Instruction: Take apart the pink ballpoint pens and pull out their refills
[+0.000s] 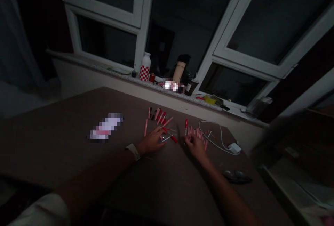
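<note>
My left hand (153, 140), with a pale band on its wrist, rests over loose slim pens. Its fingers and thumb look apart, at the near end of a white pen with a red cap (174, 138). A second red pen (165, 129) lies by its fingertips. My right hand (195, 145) is closed, with its fingertips pinched at the lower end of a red-capped pen (186, 124). Beside and partly behind that hand is a row of pink tubes or pens (197, 132). Beyond my left hand lies a group of pink, red and black pens (157, 114). One pink pen (145, 127) lies apart at its left.
A pixelated phone-like object (106, 127) lies left on the brown table (125, 104). At right are a white charger (234, 148) with its looped cable and dark glasses (237, 176). A checkered bottle (145, 67) and a beige flask (179, 71) stand on the windowsill.
</note>
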{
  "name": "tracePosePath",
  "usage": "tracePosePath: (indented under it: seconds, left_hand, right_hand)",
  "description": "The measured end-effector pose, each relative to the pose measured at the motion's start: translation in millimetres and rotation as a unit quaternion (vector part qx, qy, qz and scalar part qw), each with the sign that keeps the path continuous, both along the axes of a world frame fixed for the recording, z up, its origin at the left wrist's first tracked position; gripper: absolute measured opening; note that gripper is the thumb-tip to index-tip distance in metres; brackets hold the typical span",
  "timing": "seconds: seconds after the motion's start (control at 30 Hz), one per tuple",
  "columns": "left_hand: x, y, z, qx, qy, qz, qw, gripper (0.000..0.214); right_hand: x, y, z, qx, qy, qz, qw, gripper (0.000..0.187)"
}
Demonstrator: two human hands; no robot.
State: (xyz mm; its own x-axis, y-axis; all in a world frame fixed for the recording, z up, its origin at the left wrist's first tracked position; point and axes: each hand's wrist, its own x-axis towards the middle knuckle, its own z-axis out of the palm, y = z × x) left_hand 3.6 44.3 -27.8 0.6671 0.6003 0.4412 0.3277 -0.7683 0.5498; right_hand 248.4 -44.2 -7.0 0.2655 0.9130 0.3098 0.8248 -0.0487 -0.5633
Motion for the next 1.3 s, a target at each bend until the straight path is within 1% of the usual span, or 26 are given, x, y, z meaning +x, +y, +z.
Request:
tracePosePath:
  seconds: [0.07, 0.1, 0.17, 0.2, 0.27, 0.3, 0.33, 0.4, 0.47, 0.5, 0.6, 0.67, 0.7, 0.77, 0.9, 1.03, 1.13, 1.3]
  left_hand:
    - [1, -1, 0.6, 0.008, 0.009, 0.007, 1.0, 0.04]
    - [2, -1, 1.5, 0.012, 0.011, 0.013, 1.0, 0.041]
    - [3, -4, 4.7, 0.023, 0.007, 0.046, 0.999, 0.045]
    - [4, -5, 7.0, 0.041, 0.004, 0.066, 0.997, 0.047]
    - [6, -8, 12.4, 0.086, -0.017, 0.094, 0.992, 0.046]
    - [7, -9, 15.1, 0.099, -0.027, 0.095, 0.99, 0.045]
    - [8, -11, 17.6, 0.107, -0.031, 0.083, 0.99, 0.044]
    - [10, -16, 21.7, 0.117, -0.021, 0.03, 0.992, 0.034]
    - [12, -22, 24.4, 0.131, 0.008, -0.031, 0.991, 0.03]
    - [13, -26, 25.3, 0.136, 0.024, -0.058, 0.989, 0.03]
    - [16, -34, 26.7, 0.143, 0.056, -0.12, 0.981, 0.028]
    - [17, -36, 26.5, 0.142, 0.073, -0.145, 0.976, 0.025]
    - [17, -36, 26.2, 0.136, 0.08, -0.151, 0.976, 0.023]
    - [17, -35, 25.6, 0.115, 0.084, -0.152, 0.978, 0.022]
    - [15, -33, 26.1, 0.085, 0.076, -0.14, 0.984, 0.021]
    - [13, -34, 27.5, 0.066, 0.092, -0.12, 0.986, 0.022]
    - [12, -34, 27.5, 0.07, 0.086, -0.098, 0.989, 0.024]
    - [12, -33, 24.4, 0.085, 0.07, -0.088, 0.99, 0.032]
  right_hand:
    - [-2, -12, -13.8, 0.022, 0.092, 0.044, 0.995, 0.036]
    - [-3, -18, -19.6, 0.028, 0.117, 0.062, 0.991, 0.035]
    - [-8, -26, -27.0, 0.035, 0.118, 0.082, 0.989, 0.029]
    - [-11, -29, -28.5, 0.035, 0.115, 0.083, 0.989, 0.027]
    - [-15, -32, -28.0, 0.032, 0.105, 0.096, 0.989, 0.023]
    - [-16, -32, -26.9, 0.035, 0.101, 0.102, 0.989, 0.022]
    - [-16, -32, -25.7, 0.031, 0.102, 0.109, 0.988, 0.022]
    - [-15, -32, -24.5, 0.032, 0.114, 0.116, 0.986, 0.021]
    - [-16, -33, -25.3, 0.04, 0.154, 0.122, 0.98, 0.021]
    - [-17, -35, -26.1, 0.041, 0.19, 0.128, 0.973, 0.022]
    - [-23, -39, -28.0, 0.028, 0.326, 0.148, 0.933, 0.027]
    - [-28, -41, -27.1, 0.015, 0.382, 0.16, 0.91, 0.029]
    - [-30, -42, -25.8, 0.013, 0.397, 0.162, 0.903, 0.03]
    - [-33, -42, -21.8, 0.024, 0.416, 0.147, 0.897, 0.029]
    - [-32, -41, -12.8, 0.051, 0.445, 0.091, 0.889, 0.032]
    - [-32, -42, -9.3, 0.052, 0.455, 0.102, 0.883, 0.031]
    - [-32, -44, -11.3, 0.06, 0.453, 0.115, 0.882, 0.028]
    - [-31, -44, -16.3, 0.066, 0.463, 0.116, 0.876, 0.026]
